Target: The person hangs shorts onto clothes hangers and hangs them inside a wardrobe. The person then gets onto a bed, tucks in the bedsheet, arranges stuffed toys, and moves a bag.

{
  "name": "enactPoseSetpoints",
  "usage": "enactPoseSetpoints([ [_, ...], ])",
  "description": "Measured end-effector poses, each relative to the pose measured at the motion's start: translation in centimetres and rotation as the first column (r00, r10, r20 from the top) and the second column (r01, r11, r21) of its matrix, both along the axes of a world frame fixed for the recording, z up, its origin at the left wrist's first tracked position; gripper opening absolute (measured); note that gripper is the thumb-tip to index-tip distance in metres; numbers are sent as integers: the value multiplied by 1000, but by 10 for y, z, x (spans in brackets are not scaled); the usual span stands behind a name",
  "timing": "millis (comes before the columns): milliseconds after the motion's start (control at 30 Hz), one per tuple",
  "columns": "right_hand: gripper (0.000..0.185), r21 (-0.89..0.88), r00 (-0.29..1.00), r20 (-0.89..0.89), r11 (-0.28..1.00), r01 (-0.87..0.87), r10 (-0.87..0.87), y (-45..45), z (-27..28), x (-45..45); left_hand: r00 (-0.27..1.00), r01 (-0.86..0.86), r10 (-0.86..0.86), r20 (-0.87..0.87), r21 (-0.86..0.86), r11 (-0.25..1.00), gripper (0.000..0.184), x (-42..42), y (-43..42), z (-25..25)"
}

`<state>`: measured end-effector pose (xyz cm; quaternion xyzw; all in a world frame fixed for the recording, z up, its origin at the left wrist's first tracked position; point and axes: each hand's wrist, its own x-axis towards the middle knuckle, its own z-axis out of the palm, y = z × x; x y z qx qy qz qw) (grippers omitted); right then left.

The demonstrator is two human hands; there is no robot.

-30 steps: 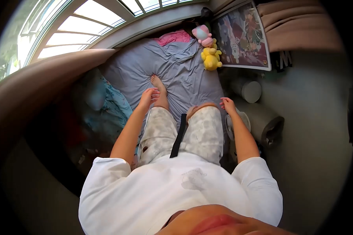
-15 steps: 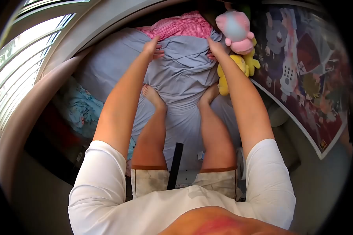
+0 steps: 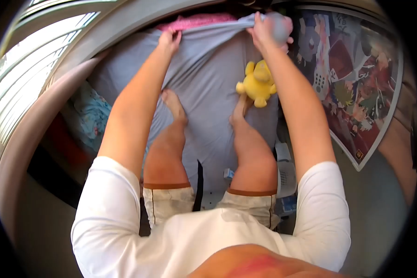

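A grey bed sheet (image 3: 208, 69) is stretched between my hands, its far edge lifted and pulled taut into diagonal folds. My left hand (image 3: 170, 41) pinches that edge on the left. On the right, my right hand (image 3: 264, 34) is closed on the same edge. Pink checked cloth (image 3: 199, 21) shows just beyond the sheet's edge, mostly covered. A yellow plush toy (image 3: 255, 88) lies on the sheet by my right foot, beside my right forearm. Partly hidden behind my right hand is a pink and grey plush toy (image 3: 280, 28).
My bare feet stand on the sheet. A window with bars (image 3: 37, 60) is at the left, and crumpled light-blue patterned cloth (image 3: 91, 113) lies below it. At the right hangs a large illustrated poster (image 3: 356, 78). A pale slotted plastic object (image 3: 286, 178) stands near my right knee.
Both hands have moved away from me and closed on the sheet, drawing it over more of the pink checked cloth. The yellow plush toy has shifted left onto the sheet; the pink one is higher.
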<state>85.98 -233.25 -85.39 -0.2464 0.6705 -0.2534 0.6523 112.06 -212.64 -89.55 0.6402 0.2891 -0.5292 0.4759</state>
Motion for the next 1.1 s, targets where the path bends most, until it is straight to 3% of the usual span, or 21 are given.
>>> enactPoseSetpoints([
  [133, 46, -51, 995, -91, 997, -54, 49, -12, -72, -3, 962, -257, 272, 14, -287, 923, 24, 33, -71, -69],
  [167, 45, -146, 997, -12, 986, 78, -81, 2, -63, 4, 990, -131, 137, 44, -104, 986, 29, 31, -75, -63],
  [200, 43, -123, 990, -14, 983, 136, -139, 8, -50, 10, 997, -72, 75, 14, -161, 984, 27, 34, -72, -73],
  [267, 42, 98, 945, 226, 971, 219, -236, 38, -105, -19, 991, -125, 126, -43, 16, 992, 24, 26, 15, -67],
  [333, 41, 397, 848, 314, 870, 292, -427, 63, -98, -26, 966, -215, 225, -126, 90, 972, 19, 38, -2, -55],
  [400, 42, 451, 754, 301, 784, 427, -584, 74, -49, -13, 921, -312, 328, -208, 107, 944, 17, 54, -58, -39],
  [467, 41, 390, 743, 312, 793, 467, -591, 67, 0, 12, 927, -272, 290, -236, 109, 956, 21, 68, -65, -36],
  [500, 40, 316, 743, 325, 808, 498, -585, 55, 19, 17, 873, -411, 376, -311, -55, 910, 21, 86, -77, -49],
  [533, 38, 308, 714, 404, 820, 483, -572, 35, 4, 19, 802, -548, 450, -393, -186, 815, 22, 89, -68, -55],
  [567, 36, 301, 679, 481, 832, 467, -555, 16, -13, 20, 792, -563, 477, -382, -153, 812, 22, 83, -46, -42],
  [600, 35, 294, 640, 553, 844, 449, -534, -4, -29, 21, 832, -533, 449, -326, -246, 809, 20, 86, -49, -23],
  [667, 39, 204, 772, 484, 911, 359, -412, -39, -4, 32, 904, -428, 365, -225, -481, 765, 16, 89, -108, -9],
  [700, 41, 224, 715, 412, 824, 521, -564, -31, -37, 29, 922, -386, 297, -247, -540, 748, 17, 75, -101, 11],
  [733, 40, 197, 644, 501, 801, 565, -578, -26, -48, 31, 965, -261, 200, -171, -509, 821, 19, 65, -106, 28],
  [800, 37, 125, 600, 591, 796, 592, -539, -27, -76, 41, 965, -232, 150, -215, -436, 869, 20, 69, -79, -20],
  [867, 32, 196, 636, 605, 864, 464, -479, -25, -91, 41, 955, -239, 107, -275, -506, 829, 17, 69, -51, -53],
  [967, 31, 96, 778, 489, 911, 402, -395, -36, -99, 47, 925, -375, 362, -115, -424, 824, 20, 81, -87, -65],
  [1000, 30, 54, 834, 424, 929, 366, -354, -42, -103, 54, 946, -304, 323, -23, -411, 860, 24, 84, -99, -65],
  [1033, 36, -122, 917, 359, 966, 230, -173, -33, -119, 58, 985, -70, 128, 114, -412, 909, 26, 87, -93, -80],
  [1067, 43, -316, 930, -14, 881, -353, 368, -32, -131, 44, 967, 165, -76, 243, -369, 915, 27, 92, -79, -105],
  [1100, 44, -387, 802, -284, 703, -597, 525, -19, -126, 46, 938, 262, -155, 309, -343, 902, 30, 106, -62, -148],
])
